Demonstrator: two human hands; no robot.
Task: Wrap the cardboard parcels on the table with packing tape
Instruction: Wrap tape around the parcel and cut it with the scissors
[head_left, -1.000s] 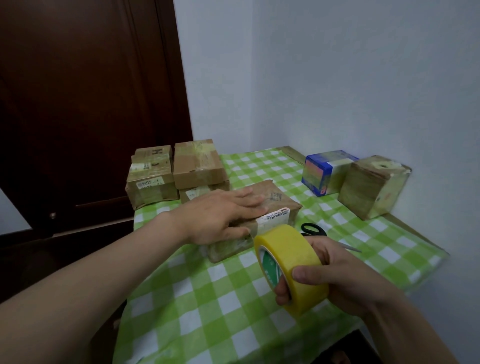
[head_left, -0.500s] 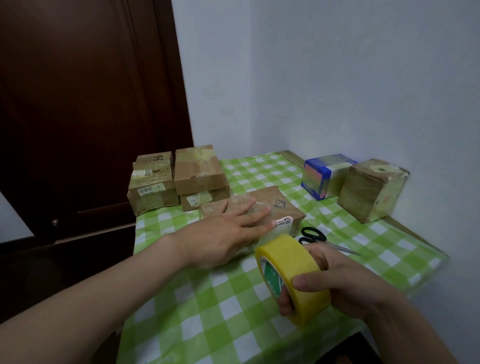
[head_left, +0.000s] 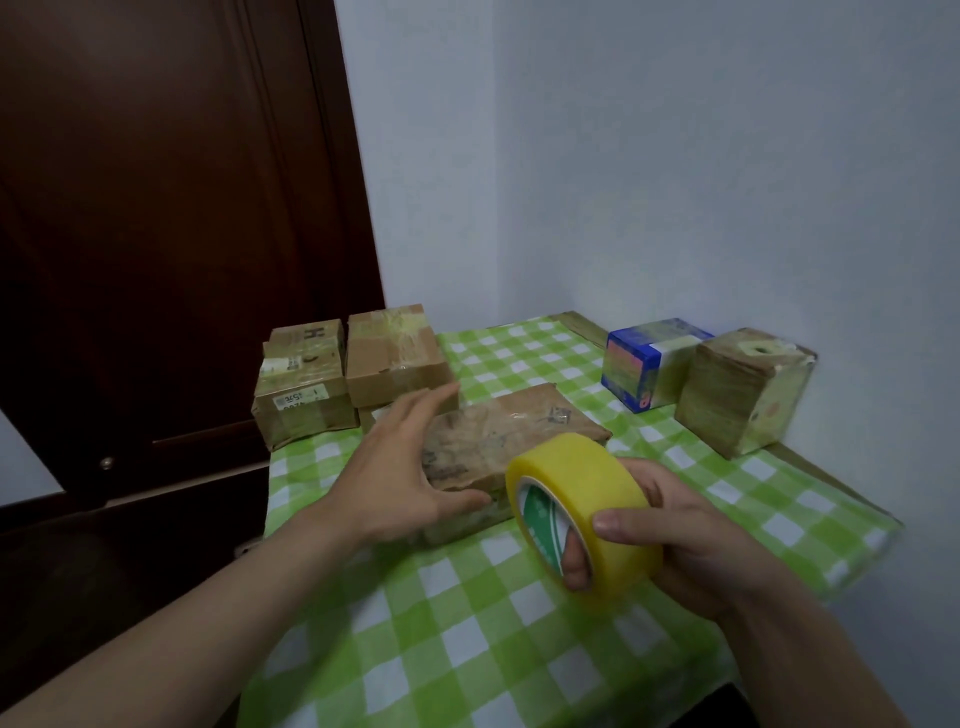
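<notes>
Item: flat brown cardboard parcel (head_left: 509, 431), mid-table on green-white checked cloth (head_left: 467, 649).
Left hand (head_left: 400, 467): fingers straight, spread at parcel's left end, thumb against near edge.
Right hand (head_left: 691, 540): curled round yellow packing tape roll (head_left: 582, 493), finger through core, roll just before parcel's near right corner.
Risks: free tape end not visible, may need picking loose. Parcel steadied at one end only, could swivel on cloth and leave strip crooked or creased.
Containers: brown cartons (head_left: 392, 358) far left, blue printed box (head_left: 639, 369), tape-covered cube parcel (head_left: 737, 395) by wall. All closed, contents unseen.
</notes>
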